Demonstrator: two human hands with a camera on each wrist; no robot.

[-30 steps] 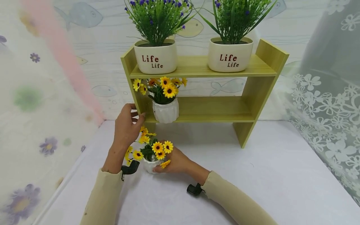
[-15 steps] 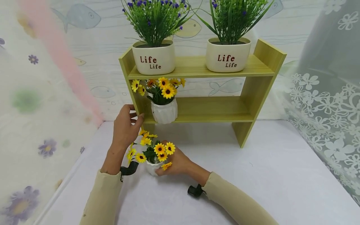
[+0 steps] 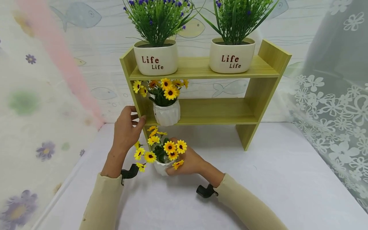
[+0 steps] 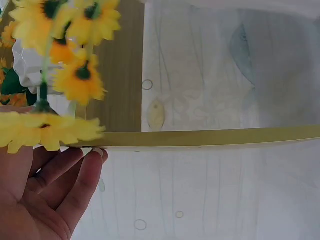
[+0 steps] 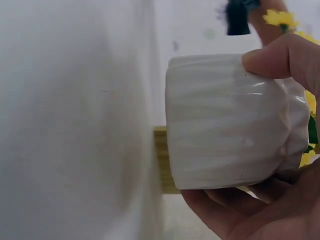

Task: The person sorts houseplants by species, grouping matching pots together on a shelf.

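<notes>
My right hand (image 3: 188,161) grips a small white ribbed flower pot (image 3: 161,168) planted with yellow artificial sunflowers (image 3: 170,147). In the right wrist view the thumb lies on one side of the white pot (image 5: 225,120), with fingers round the other. In the head view it is in front of the wooden shelf's left leg. My left hand (image 3: 126,129) holds the left side panel of the two-tier wooden shelf (image 3: 215,110). Its thumb is at the panel's front edge, with fingers on the outer side. Yellow petals (image 4: 50,131) partly cover this hand in the left wrist view.
A similar white pot (image 3: 167,114) of sunflowers stands at the left of the lower tier. Above it, two cream planters (image 3: 156,60) marked "Life" with purple-flowered greenery stand on the top tier. A white cloth (image 3: 267,191) covers the table; patterned curtains (image 3: 46,111) surround it.
The right hand has carried the pot of sunflowers to the right and, in the last half second, slightly up. The left hand keeps its place on the shelf panel.
</notes>
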